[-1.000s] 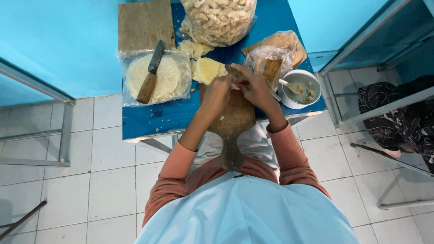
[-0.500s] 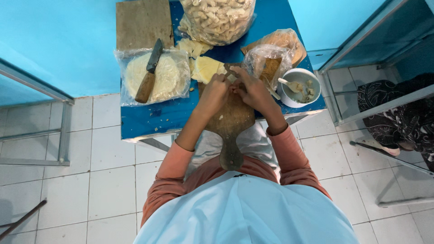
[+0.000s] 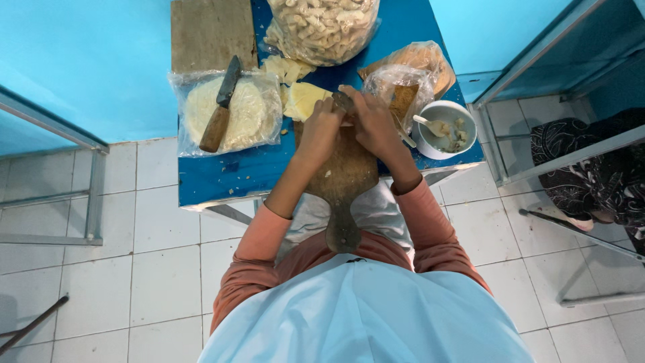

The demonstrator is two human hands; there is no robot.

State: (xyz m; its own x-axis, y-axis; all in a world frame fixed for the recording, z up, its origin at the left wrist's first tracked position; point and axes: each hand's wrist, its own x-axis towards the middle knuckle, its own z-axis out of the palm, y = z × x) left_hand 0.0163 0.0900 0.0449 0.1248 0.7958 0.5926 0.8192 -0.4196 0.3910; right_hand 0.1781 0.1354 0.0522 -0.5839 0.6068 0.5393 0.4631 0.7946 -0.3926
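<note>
Both my hands meet over the far end of a paddle-shaped wooden cutting board [image 3: 342,178] that rests on the blue table [image 3: 222,176] with its handle toward me. My left hand [image 3: 321,128] and my right hand [image 3: 373,122] together pinch a small pale piece of food [image 3: 342,102] between their fingertips. Just beyond my left hand lies a stack of pale yellow wrappers [image 3: 302,97]. A white bowl [image 3: 463,140] with a spoon and some filling stands right of my right hand.
A wooden-handled knife [image 3: 222,107] lies on a plastic bag of round white sheets [image 3: 252,114]. Behind are a wooden board [image 3: 211,30], a big bag of pale curled pieces [image 3: 322,27] and a bag of brown food [image 3: 420,60]. Metal frames stand on the tiled floor either side.
My hands stay together over the board; only the fingers have shifted slightly around the small piece.
</note>
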